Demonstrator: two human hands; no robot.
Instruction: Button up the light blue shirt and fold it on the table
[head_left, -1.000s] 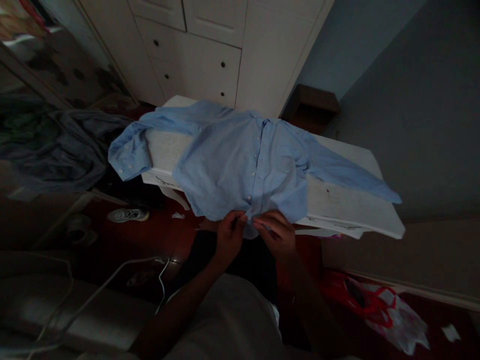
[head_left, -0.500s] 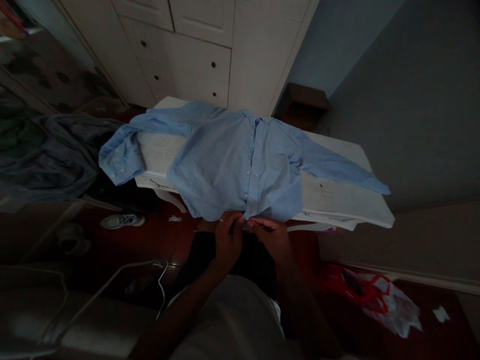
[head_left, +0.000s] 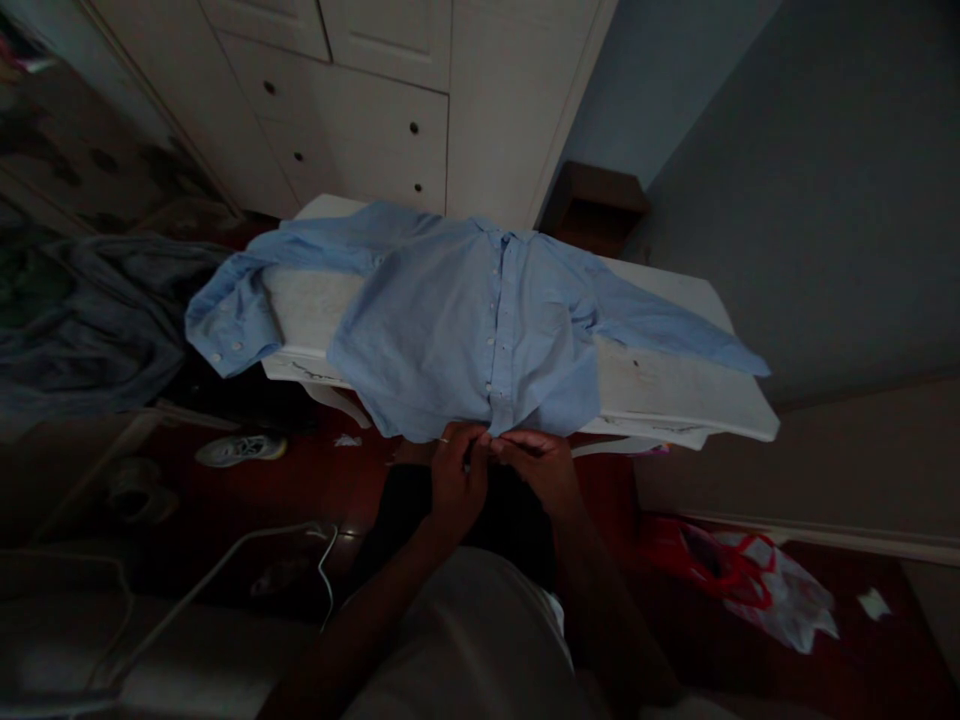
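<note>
A light blue button-up shirt (head_left: 427, 320) lies front side up across a narrow white table (head_left: 667, 395), collar at the far side and both sleeves spread out. Its hem hangs over the near edge. My left hand (head_left: 459, 465) pinches the bottom of the front placket, a ring on one finger. Close beside it, fingertips nearly touching, my right hand (head_left: 541, 468) pinches the same hem from the other side. Buttons show down the placket, which lies partly apart. Whether a button sits between my fingertips is hidden.
Behind the table stands a white cabinet (head_left: 375, 110) with knobbed drawers. Dark clothing (head_left: 97, 310) is heaped at the left, above a sneaker (head_left: 240, 450) on the red floor. A red and white plastic bag (head_left: 780, 590) lies at the lower right, near the wall.
The view has shifted slightly, so the table and shirt appear a little further left. Both hands stay at the shirt's hem, with only small finger movement.
</note>
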